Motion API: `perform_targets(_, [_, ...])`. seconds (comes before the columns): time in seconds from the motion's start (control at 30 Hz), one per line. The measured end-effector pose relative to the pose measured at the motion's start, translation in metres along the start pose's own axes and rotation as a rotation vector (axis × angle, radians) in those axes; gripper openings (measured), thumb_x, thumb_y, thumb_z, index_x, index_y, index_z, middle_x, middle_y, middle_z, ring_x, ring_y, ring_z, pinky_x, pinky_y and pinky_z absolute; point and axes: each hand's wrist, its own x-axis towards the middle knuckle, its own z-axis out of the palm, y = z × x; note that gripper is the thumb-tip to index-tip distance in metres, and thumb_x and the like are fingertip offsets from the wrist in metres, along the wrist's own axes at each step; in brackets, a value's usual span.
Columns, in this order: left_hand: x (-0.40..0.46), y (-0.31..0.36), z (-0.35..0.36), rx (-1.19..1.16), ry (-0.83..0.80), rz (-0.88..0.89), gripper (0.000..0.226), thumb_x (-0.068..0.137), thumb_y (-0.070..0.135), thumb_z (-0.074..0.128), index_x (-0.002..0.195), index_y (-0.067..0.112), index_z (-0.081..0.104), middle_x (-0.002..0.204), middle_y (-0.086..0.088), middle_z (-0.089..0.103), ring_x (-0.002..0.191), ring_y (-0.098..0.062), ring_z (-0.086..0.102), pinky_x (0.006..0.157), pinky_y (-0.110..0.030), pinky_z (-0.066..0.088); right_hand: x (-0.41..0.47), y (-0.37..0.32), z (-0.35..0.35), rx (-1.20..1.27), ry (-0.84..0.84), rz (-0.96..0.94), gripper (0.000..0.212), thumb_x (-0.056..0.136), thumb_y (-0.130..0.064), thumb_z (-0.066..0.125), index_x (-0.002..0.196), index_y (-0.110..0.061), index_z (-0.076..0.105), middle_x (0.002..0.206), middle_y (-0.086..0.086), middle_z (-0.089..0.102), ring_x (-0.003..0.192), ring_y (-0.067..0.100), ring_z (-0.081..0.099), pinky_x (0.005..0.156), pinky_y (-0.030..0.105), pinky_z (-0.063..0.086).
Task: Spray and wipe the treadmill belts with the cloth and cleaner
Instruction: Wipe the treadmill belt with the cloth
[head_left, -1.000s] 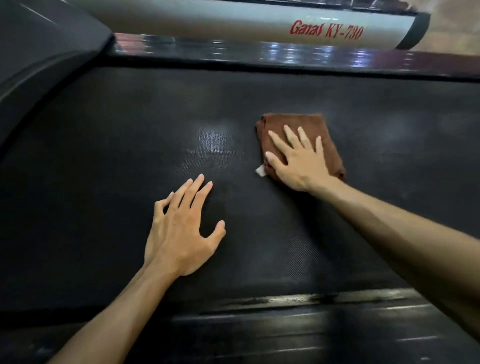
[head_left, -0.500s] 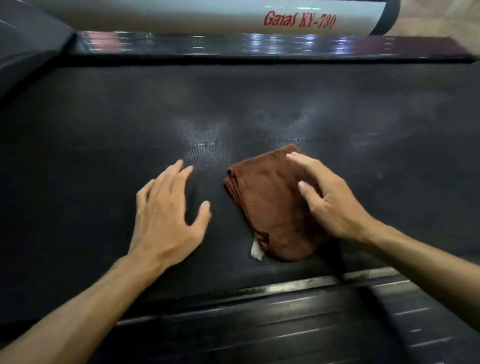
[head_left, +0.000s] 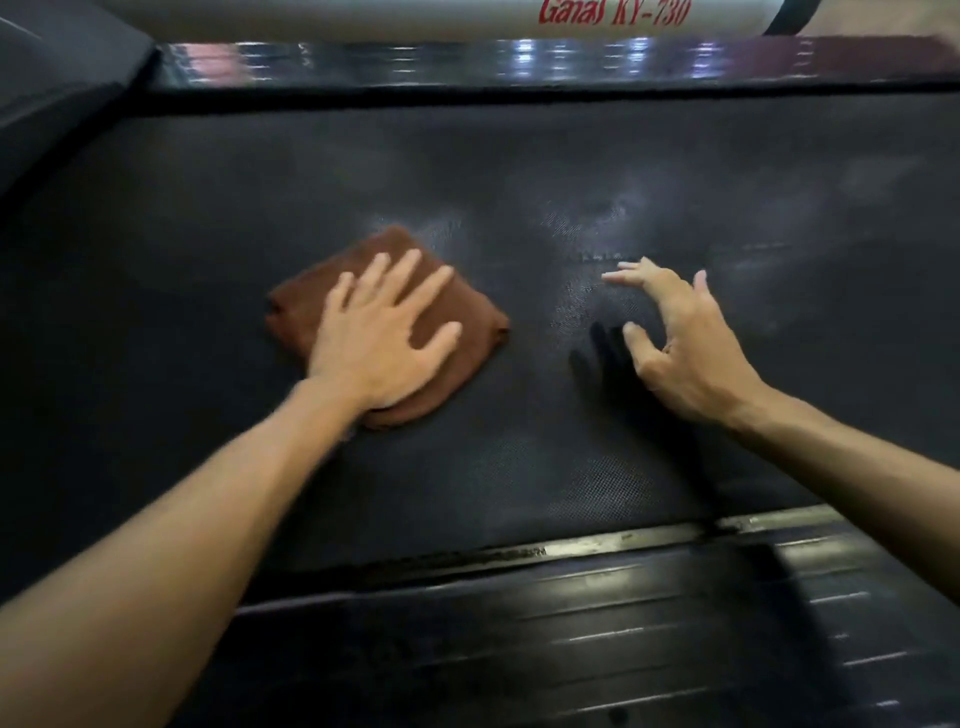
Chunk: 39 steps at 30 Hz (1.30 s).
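A folded brown cloth (head_left: 311, 306) lies on the black textured treadmill belt (head_left: 519, 457), left of centre. My left hand (head_left: 384, 338) presses flat on the cloth with its fingers spread. My right hand (head_left: 675, 343) hovers over the belt to the right of the cloth, fingers loosely curled and holding nothing. It does not touch the cloth. No cleaner bottle is in view.
A ribbed black side rail (head_left: 623, 623) runs along the near edge of the belt. The far side rail (head_left: 519, 62) is glossy, and a white frame tube (head_left: 415, 15) with red lettering lies behind it. The dark motor cover (head_left: 52, 78) rises at the top left.
The cloth has passed from my right hand to my left. My left hand now presses on it, and my right hand has lifted off and moved to the right.
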Motion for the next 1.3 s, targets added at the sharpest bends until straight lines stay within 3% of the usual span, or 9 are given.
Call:
perform_targets(0.1, [-0.069, -0.045, -0.012, 0.039, -0.032, -0.118, 0.074, 0.089, 0.073, 0.019, 0.159, 0.049, 0.018, 0.171, 0.009, 0.014, 0.157, -0.028, 0.009, 0.125, -0.054, 0.009, 0.001, -0.007, 0.008, 0.011, -0.039, -0.028, 0.055, 0.094, -0.004, 0.057, 0.144, -0.026, 0.051, 0.156, -0.003, 0.047, 0.154, 0.012, 0.026, 0.127, 0.045, -0.004])
perform_targets(0.23, [-0.132, 0.009, -0.008, 0.067, -0.060, 0.018, 0.070, 0.092, 0.069, 0.027, 0.159, 0.050, 0.017, 0.171, 0.011, 0.012, 0.157, -0.030, 0.010, 0.124, -0.056, 0.013, 0.003, -0.018, 0.019, 0.049, -0.053, -0.032, 0.053, 0.098, -0.005, 0.054, 0.145, -0.027, 0.051, 0.159, -0.004, 0.044, 0.155, 0.009, 0.023, 0.128, 0.047, -0.006])
perform_targets(0.4, [-0.048, 0.058, 0.003, 0.017, -0.050, 0.220, 0.073, 0.091, 0.073, 0.020, 0.160, 0.049, 0.012, 0.171, 0.013, 0.007, 0.158, -0.026, 0.002, 0.125, -0.054, 0.006, 0.012, -0.028, 0.022, 0.055, -0.015, -0.043, 0.053, 0.098, -0.003, 0.048, 0.145, -0.026, 0.050, 0.158, -0.004, 0.045, 0.155, 0.009, 0.023, 0.128, 0.054, -0.003])
perform_targets(0.57, [-0.012, 0.037, 0.004, -0.002, -0.044, 0.149, 0.094, 0.089, 0.075, 0.016, 0.164, 0.021, 0.001, 0.172, 0.008, -0.001, 0.158, -0.016, -0.003, 0.127, -0.050, 0.003, 0.016, -0.028, 0.029, -0.028, -0.061, -0.059, 0.054, 0.100, -0.006, 0.047, 0.151, -0.024, 0.046, 0.162, -0.004, 0.041, 0.156, 0.009, 0.019, 0.128, 0.051, -0.004])
perform_targets(0.7, [-0.052, 0.023, 0.001, 0.009, -0.038, 0.193, 0.093, 0.091, 0.073, 0.015, 0.164, 0.019, 0.000, 0.172, 0.007, -0.004, 0.158, -0.015, -0.007, 0.127, -0.051, 0.006, 0.021, -0.050, 0.044, -0.137, -0.151, -0.156, 0.053, 0.109, -0.027, 0.040, 0.161, -0.023, 0.031, 0.170, -0.006, 0.025, 0.158, 0.008, 0.007, 0.126, 0.056, -0.009])
perform_targets(0.87, [-0.070, 0.016, -0.007, 0.010, -0.057, 0.244, 0.090, 0.092, 0.073, 0.014, 0.163, 0.024, -0.013, 0.171, 0.009, -0.007, 0.158, -0.015, -0.010, 0.127, -0.051, 0.005, 0.014, -0.065, 0.068, -0.492, -0.366, -0.141, 0.066, 0.109, -0.051, 0.021, 0.165, -0.029, -0.006, 0.173, -0.005, -0.009, 0.158, 0.014, -0.016, 0.119, 0.066, -0.018])
perform_targets(1.07, [-0.084, 0.006, -0.020, 0.197, -0.113, 0.334, 0.102, 0.081, 0.090, -0.006, 0.162, 0.028, -0.013, 0.171, 0.004, -0.004, 0.158, -0.017, -0.008, 0.125, -0.057, 0.008, 0.027, -0.077, 0.071, -0.653, -0.422, -0.163, 0.068, 0.111, -0.039, 0.023, 0.163, -0.018, -0.015, 0.172, 0.002, -0.016, 0.157, 0.019, -0.020, 0.117, 0.071, -0.016])
perform_targets(1.2, [-0.098, -0.005, -0.027, 0.250, -0.146, 0.389, 0.105, 0.080, 0.094, 0.001, 0.160, 0.029, -0.018, 0.170, 0.005, -0.011, 0.157, -0.018, -0.013, 0.125, -0.057, 0.005, 0.023, -0.094, 0.075, -0.703, -0.478, -0.192, 0.079, 0.103, -0.021, 0.032, 0.162, -0.014, -0.019, 0.172, 0.007, -0.018, 0.157, 0.020, -0.021, 0.117, 0.071, -0.017])
perform_targets(1.3, [-0.113, -0.021, -0.030, 0.255, -0.147, 0.409, 0.105, 0.080, 0.096, 0.001, 0.160, 0.029, -0.014, 0.169, 0.006, -0.007, 0.157, -0.020, -0.008, 0.125, -0.058, 0.009, 0.025, -0.099, 0.072, -0.744, -0.522, -0.184, 0.084, 0.100, -0.022, 0.036, 0.161, -0.012, -0.021, 0.172, 0.010, -0.018, 0.157, 0.022, -0.021, 0.117, 0.071, -0.018])
